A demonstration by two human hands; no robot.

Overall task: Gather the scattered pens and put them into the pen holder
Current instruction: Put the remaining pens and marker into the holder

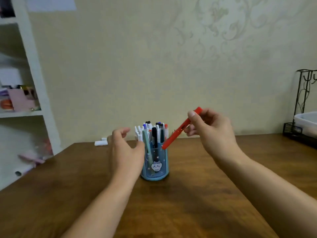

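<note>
The holder [155, 162], a blue see-through cup full of pens [152, 133], stands upright at the middle of the brown worktop [197, 194]. The right hand [212, 133], at 2 o'clock from the holder, has its grip clamped on a red pen [178, 131]; this pen slants, its low tip at the holder's right rim. The left hand [123, 150], at 9 o'clock just beside the holder, has its grip apart, fingers loosely curved, holding nothing. A white cap [101, 143] lies at 11 o'clock by the wall.

One blue pen holder [155, 170] at 6 o'clock, crowded with pens, exact number unclear; one red pen [180, 130] at 3 o'clock; two hands.
</note>
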